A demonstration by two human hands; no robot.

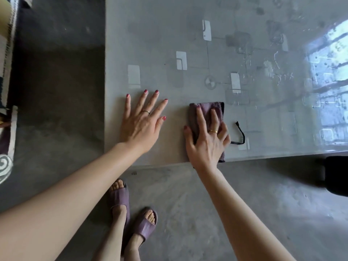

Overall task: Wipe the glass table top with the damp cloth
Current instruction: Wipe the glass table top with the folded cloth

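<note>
The glass tabletop point(154, 44) is seen from above, its near edge running across the middle of the view and its left edge close to the left hand. A pattern of pale rectangles and thin lines is printed under the glass, and a bright window reflection is spread over its far right part, where streaks can be made out.

The left hand point(140, 125) is laid flat on the tabletop near the near-left corner, palm down, with its fingers point(144, 100) straight and spread; nothing is held by it. A ring is worn on one finger.

The damp cloth point(207, 110), purple and folded, is placed on the tabletop just right of the left hand, close to the near edge. It is pressed down by the right hand point(206, 142), whose fingers are curved over its top while the thumb is set against its left side, so that the cloth is grasped. A gold ring is worn on this hand. A corner of the cloth shows below the hand at the table's edge. A black loop point(241, 134) trails from beneath the hand to the right and lies on the glass.

On the grey floor point(207, 204) below, two feet in purple slippers point(143, 225) are seen.
</note>
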